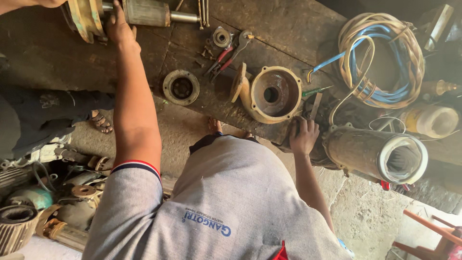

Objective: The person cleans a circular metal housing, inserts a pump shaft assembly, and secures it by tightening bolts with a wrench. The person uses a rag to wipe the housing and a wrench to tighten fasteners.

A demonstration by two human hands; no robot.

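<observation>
Left hand (119,26): flat on rusty flanged pump (103,13), cut off at worktop's (62,53) far edge.
Right hand (304,136): curled over near edge, beside ribbed steel cylinder (375,153); grip unclear.

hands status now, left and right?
Left hand: open, fingers pressed on the rusty flanged metal pump rotor.
Right hand: resting at the dark wooden workbench edge; grip cannot be told.

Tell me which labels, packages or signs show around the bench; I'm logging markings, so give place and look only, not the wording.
Printed logo: on the back of the person's grey shirt, low centre; blue lettering in a slanted line with smaller blue text beside it.
Plastic bottle: far right on the bench, beside the wire coil; pale yellowish, lying down, no label legible.
No signs or screens in view.
</observation>
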